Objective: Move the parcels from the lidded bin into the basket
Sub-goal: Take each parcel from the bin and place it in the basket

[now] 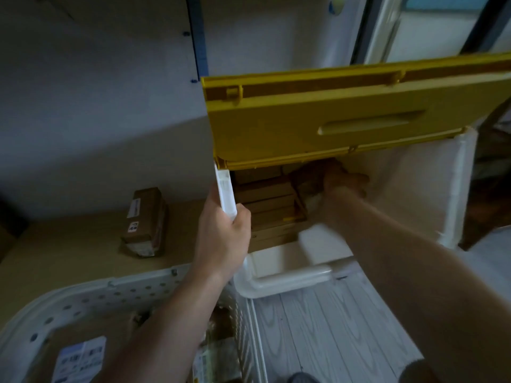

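The white lidded bin [290, 280] stands ahead of me with its yellow lid [318, 117] raised. My left hand [224, 239] grips the bin's white left rim [226, 194] near the lid's corner. My right hand [340, 181] reaches deep inside the bin under the lid and its fingers curl round a brown parcel [307, 175]. Several more brown parcels [265, 203] lie stacked in the bin. The white perforated basket [91, 297] sits at the lower left with labelled parcels [80, 357] in it.
One brown parcel with white labels [145, 222] lies on a brown cardboard surface [69, 258] left of the bin. Pale wood-grain floor [326, 327] shows between basket and bin. A wall stands behind, and a window frame [387, 29] at the top right.
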Available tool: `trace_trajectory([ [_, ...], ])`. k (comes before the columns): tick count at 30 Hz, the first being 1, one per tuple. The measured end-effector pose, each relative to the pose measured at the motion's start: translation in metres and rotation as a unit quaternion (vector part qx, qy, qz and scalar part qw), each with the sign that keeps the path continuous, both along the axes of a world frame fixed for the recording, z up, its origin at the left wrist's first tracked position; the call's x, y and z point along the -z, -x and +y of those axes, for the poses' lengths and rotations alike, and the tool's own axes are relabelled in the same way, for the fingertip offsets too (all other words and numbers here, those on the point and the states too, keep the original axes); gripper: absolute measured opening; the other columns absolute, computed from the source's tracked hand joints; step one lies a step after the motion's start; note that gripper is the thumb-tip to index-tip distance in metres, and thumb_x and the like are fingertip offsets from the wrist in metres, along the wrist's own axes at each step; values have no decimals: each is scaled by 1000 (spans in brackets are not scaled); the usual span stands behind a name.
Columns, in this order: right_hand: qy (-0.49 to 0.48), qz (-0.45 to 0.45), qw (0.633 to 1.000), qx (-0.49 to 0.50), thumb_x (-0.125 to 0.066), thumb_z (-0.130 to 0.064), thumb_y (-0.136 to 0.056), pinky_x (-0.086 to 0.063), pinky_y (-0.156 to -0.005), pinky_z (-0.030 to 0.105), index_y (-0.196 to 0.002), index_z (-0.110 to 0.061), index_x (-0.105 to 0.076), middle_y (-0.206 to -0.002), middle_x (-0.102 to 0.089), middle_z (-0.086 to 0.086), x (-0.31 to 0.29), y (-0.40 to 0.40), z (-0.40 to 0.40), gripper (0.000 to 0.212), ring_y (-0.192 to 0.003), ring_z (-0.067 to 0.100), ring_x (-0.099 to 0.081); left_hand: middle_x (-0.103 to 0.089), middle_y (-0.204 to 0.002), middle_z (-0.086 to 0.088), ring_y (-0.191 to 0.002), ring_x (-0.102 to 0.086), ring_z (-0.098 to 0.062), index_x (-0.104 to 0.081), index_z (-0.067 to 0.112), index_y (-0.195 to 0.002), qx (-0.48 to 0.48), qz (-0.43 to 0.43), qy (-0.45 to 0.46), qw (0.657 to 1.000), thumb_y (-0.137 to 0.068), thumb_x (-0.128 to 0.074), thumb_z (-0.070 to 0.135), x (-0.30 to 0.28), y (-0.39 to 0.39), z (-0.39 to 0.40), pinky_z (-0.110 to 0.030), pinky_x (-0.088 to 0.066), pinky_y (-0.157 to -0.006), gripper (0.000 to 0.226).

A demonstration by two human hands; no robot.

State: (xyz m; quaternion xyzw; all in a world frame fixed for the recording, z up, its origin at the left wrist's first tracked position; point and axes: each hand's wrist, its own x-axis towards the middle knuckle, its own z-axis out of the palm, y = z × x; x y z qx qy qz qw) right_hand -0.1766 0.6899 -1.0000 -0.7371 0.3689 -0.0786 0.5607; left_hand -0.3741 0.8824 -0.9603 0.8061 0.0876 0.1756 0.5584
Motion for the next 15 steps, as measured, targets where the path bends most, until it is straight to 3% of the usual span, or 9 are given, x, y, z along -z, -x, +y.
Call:
trace_trajectory([
  [3,-20,-30,999,13,-63,-82,-66,-37,-113,42,-153,-8,-28,-152,-46,14,-20,24,-9,120,-140,34,-45,-56,-76,-3,-57,-55,-10,-54,8,-113,12,30,-30,999,-101,-54,22,-8,5,4,-15,-39,-45,19],
  [6,-86,-50,994,44,-80,-67,-65,-43,-110,47,-151,-11,-28,-150,-44,17,-26,50,-17,115,-136,40,-47,-62,-97,1,-82,-61,-9,-49,19,-126,22,58,-60,996,-98,-61,38,-18,14,11,-22,-41,-59,36],
  [8,-142,-59,988,29,-81,-67,-44,-50,-101,52,-148,-21,-29,-139,-52,16,-26,72,-20,125,-122,41,-56,-62,-109,3,-93,-62,-11,-47,22,-131,31,63,-59,996,-96,-63,42,-23,23,14,-25,-43,-66,43],
  [10,-157,-67,985,9,-74,-66,-31,-57,-91,53,-135,-19,-37,-123,-61,14,-14,78,-34,120,-105,37,-64,-60,-116,7,-102,-62,-12,-44,21,-137,43,55,-56,996,-98,-62,39,-27,36,12,-25,-44,-72,47],
  [13,-203,-70,977,-12,-78,-56,-41,-60,-83,49,-120,-19,-35,-114,-59,16,-50,135,-26,97,-99,36,-63,-48,-136,14,-117,-51,-7,-33,18,-152,56,37,-76,995,-101,-58,36,-35,59,7,-25,-41,-88,60],
  [15,-228,-83,970,-19,-83,-45,-60,-61,-76,43,-121,-19,-32,-111,-55,16,-63,155,-26,84,-98,34,-61,-51,-144,6,-111,-58,-9,-30,20,-155,54,22,-92,994,-101,-57,35,-38,70,4,-19,-44,-81,63],
])
